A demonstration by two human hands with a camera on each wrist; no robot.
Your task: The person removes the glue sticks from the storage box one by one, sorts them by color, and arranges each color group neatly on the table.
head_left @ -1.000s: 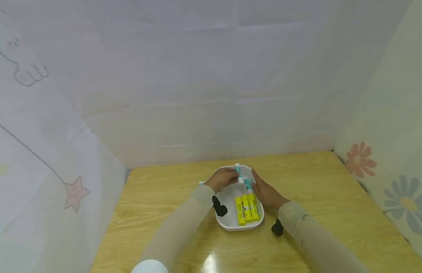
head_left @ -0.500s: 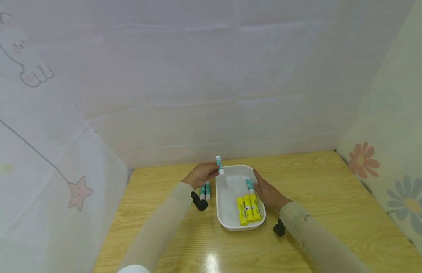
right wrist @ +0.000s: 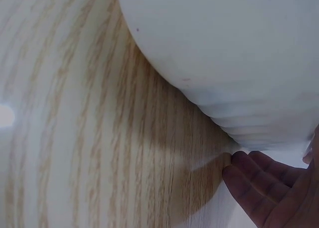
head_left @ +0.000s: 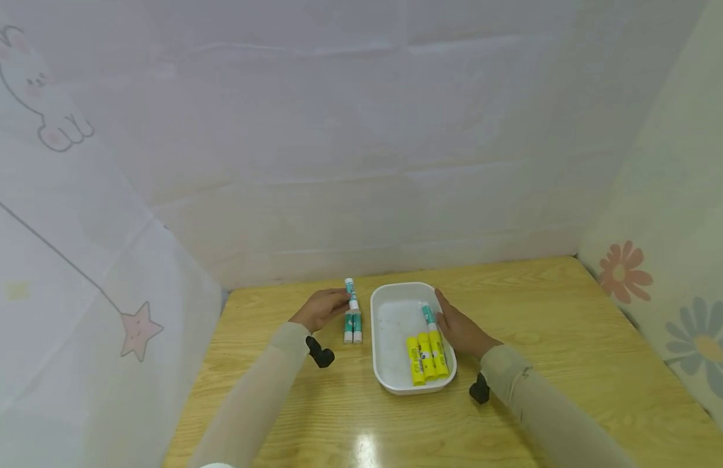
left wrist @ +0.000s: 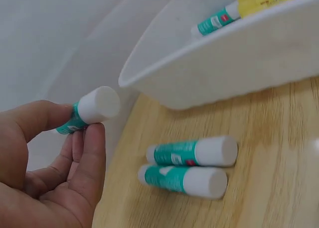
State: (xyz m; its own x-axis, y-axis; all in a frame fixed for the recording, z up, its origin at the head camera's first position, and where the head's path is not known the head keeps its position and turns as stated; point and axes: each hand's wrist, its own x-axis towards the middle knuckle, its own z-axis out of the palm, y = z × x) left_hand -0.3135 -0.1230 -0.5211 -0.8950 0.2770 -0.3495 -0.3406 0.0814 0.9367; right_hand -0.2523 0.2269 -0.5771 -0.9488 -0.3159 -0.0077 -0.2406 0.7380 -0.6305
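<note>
My left hand (head_left: 321, 308) pinches a teal-and-white glue stick (left wrist: 100, 104) between thumb and fingertips, its white end tipped up toward the left wrist camera. Just in front of that hand, two matching glue sticks (left wrist: 194, 151) lie side by side on the table. To their right stands a white tray (head_left: 389, 364). Inside it are three yellow glue sticks (head_left: 425, 357) and one teal glue stick (head_left: 428, 314). My right hand (head_left: 463, 333) holds the tray's right side, thumb at the rim and fingers along the outer wall, low near the base in the right wrist view.
The wooden table (head_left: 548, 325) reaches back to a pale fabric wall (head_left: 314, 162). Printed cloth sides enclose it left and right. A black wrist mount (head_left: 320, 353) sits at the left cuff, another black mount (head_left: 480, 389) at the right.
My left hand has lifted the teal glue stick out of the tray and carried it left, above the two on the table. The right hand has stayed on the tray.
</note>
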